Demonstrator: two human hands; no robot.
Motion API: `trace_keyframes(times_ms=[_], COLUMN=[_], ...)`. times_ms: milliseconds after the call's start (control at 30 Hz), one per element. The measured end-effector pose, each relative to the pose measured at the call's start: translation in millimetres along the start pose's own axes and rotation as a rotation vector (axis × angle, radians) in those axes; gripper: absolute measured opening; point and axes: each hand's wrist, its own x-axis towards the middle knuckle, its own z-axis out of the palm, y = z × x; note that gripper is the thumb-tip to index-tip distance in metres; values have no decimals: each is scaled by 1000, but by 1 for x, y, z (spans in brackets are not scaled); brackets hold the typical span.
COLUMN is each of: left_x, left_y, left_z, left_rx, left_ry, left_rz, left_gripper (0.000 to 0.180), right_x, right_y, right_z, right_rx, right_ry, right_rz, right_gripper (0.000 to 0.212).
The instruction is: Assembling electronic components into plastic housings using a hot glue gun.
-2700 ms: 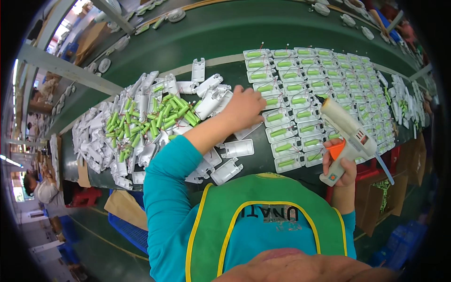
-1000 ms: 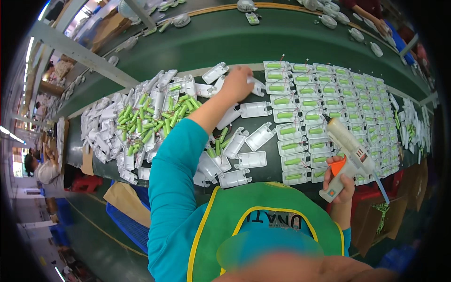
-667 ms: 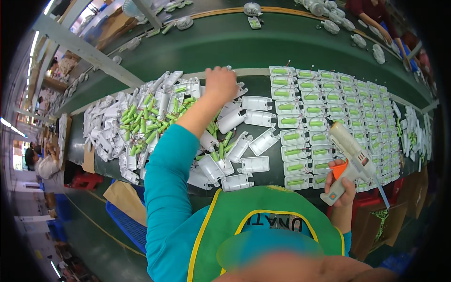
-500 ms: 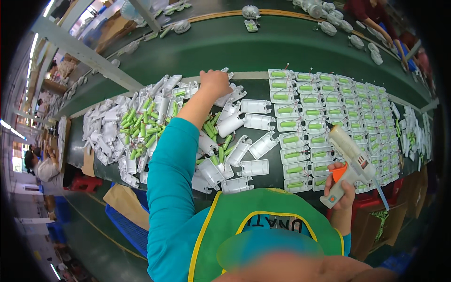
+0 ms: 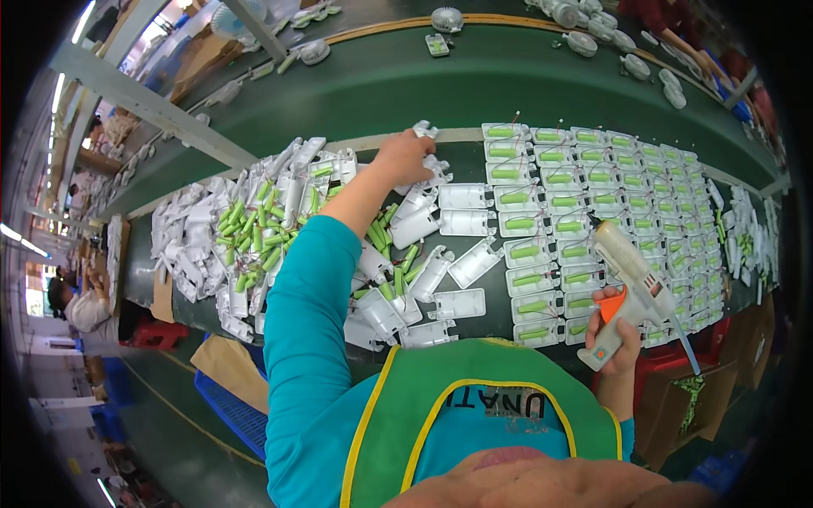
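Observation:
My left hand (image 5: 405,158) reaches to the far side of the bench, closed around a white plastic casing (image 5: 425,129) whose end pokes out past the fingers. Loose white half shells (image 5: 464,222) lie just right of and below it. Green battery cells with wires (image 5: 254,229) are heaped among more shells to the left of that forearm. In my right hand (image 5: 616,330) is a glue gun (image 5: 631,271), held by its grip near the orange trigger. Its nozzle points up and left over the rows of shells, and a glue stick (image 5: 686,347) trails from its back.
Rows of white shells (image 5: 559,203), each with a green cell, cover the bench's right half. Beyond runs a green conveyor belt (image 5: 356,93) with small fans (image 5: 446,19) along its far side. A blue crate (image 5: 233,411) and a cardboard box (image 5: 690,415) stand below the near edge.
My left hand has shifted right along the far edge, with the casing now showing beyond its fingers. The right hand and glue gun have hardly moved.

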Motion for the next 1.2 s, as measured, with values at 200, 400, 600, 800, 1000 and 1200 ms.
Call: trace_keyframes(times_ms=[200, 400, 600, 800, 1000, 1200], left_x=[11, 9, 6, 41, 89, 89], left_y=[32, 36, 29, 21, 15, 19], left_z=[9, 7, 5, -17, 13, 47], left_rx=[-66, -163, -387, -514, -457, -465], left_ry=[25, 84, 219, 331, 356, 405], left_rz=[183, 253, 134, 42, 15, -2], left_gripper=[42, 34, 28, 26, 23, 24], right_x=[-2, -2, 0, 2, -5, -5], right_y=[1, 3, 2, 4, 9, 8], right_z=[-1, -4, 0, -1, -1, 0], right_rx=[-6, -6, 24, 23, 49, 40], right_ry=[20, 47, 17, 41, 69, 73], right_rz=[-13, -19, 0, -4, 5, 3], right_gripper=[58, 58, 55, 56, 56, 56])
